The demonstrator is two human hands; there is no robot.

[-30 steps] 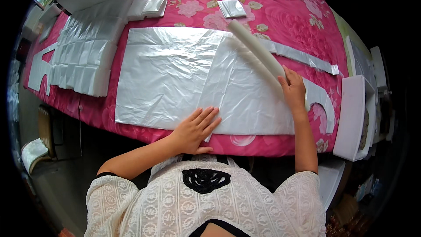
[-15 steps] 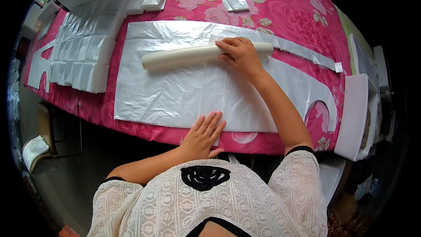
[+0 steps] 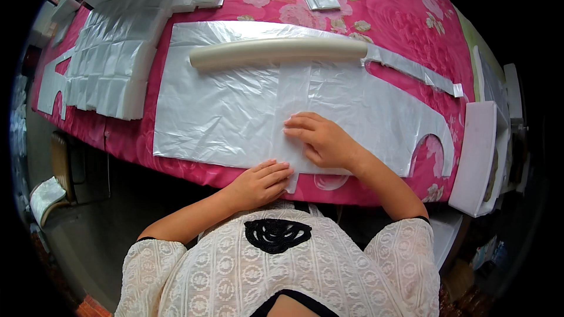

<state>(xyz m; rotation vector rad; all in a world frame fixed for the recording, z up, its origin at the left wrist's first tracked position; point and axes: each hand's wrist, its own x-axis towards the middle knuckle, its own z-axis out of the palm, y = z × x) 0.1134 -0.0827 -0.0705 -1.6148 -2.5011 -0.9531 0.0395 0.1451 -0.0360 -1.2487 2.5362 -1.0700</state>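
Resting flat, my left grip (image 3: 261,185) lies at the near edge of the white plastic sheet (image 3: 217,111), fingers extended and clamped on nothing; I judge it there to stop that edge sliding. My right grip (image 3: 325,140) is just ahead and to its right, fingers bent beside a pale strip (image 3: 294,89) crossing the sheet; I cannot tell whether they pinch film or only touch it. Farther ahead of both, the cream tube (image 3: 276,53) lies crosswise on the sheet, untouched, its weight probably holding the far part flat. The sheet spreads to either side of my grips over the pink floral cloth (image 3: 405,29). Well left of my left grip stand folded film packs (image 3: 111,70), likely placed clear of the sheet.
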